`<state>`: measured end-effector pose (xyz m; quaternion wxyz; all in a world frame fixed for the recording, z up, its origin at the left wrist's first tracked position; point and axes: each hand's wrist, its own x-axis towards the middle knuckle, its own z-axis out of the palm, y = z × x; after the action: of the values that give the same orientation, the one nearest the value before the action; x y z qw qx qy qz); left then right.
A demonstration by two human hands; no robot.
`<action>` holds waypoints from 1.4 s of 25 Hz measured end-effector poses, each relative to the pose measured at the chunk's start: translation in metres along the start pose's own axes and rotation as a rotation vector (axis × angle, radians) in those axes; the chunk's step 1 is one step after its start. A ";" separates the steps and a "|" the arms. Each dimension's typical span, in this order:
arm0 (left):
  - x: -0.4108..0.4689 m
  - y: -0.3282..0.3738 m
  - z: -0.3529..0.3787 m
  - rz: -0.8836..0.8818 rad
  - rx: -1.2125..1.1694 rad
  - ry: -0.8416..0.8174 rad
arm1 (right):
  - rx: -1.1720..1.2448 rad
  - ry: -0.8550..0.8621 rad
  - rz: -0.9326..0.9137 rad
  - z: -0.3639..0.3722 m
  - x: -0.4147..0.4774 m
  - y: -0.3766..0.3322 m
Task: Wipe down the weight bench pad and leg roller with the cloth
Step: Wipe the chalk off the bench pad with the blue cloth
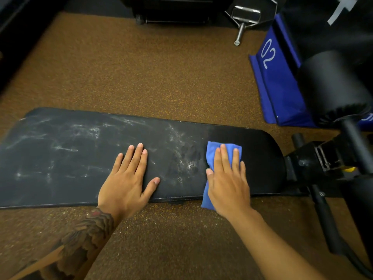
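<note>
The black bench pad (80, 158) lies across the view, smeared with white marks over its left and middle parts; its right end looks dark and free of marks. My right hand (228, 182) presses a folded blue cloth (212, 152) flat on the pad near the right end, fingers straight. My left hand (129, 178) rests flat on the pad's middle, fingers spread. The black leg roller (331, 87) sits at the far right, beyond the pad's end.
The bench's black metal frame (323, 158) and a lower bar (325, 217) stand at the right. A blue wedge marked 02 (278, 77) lies on the brown speckled floor behind. A metal handle attachment (244, 17) and dark equipment sit at the top.
</note>
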<state>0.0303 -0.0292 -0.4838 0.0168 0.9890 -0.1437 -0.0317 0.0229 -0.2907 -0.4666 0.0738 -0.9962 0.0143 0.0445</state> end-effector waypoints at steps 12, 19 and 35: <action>-0.001 0.000 0.001 0.009 0.004 0.006 | 0.116 0.024 -0.032 0.000 0.084 -0.017; -0.001 -0.001 0.000 0.010 0.013 -0.007 | 0.041 0.034 -0.102 0.004 0.033 -0.001; -0.001 -0.001 0.002 0.018 0.009 0.010 | 0.077 0.078 -0.158 0.005 0.038 0.004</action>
<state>0.0293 -0.0279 -0.4856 0.0132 0.9878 -0.1527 -0.0259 0.0600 -0.2948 -0.4753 0.1148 -0.9916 -0.0597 -0.0007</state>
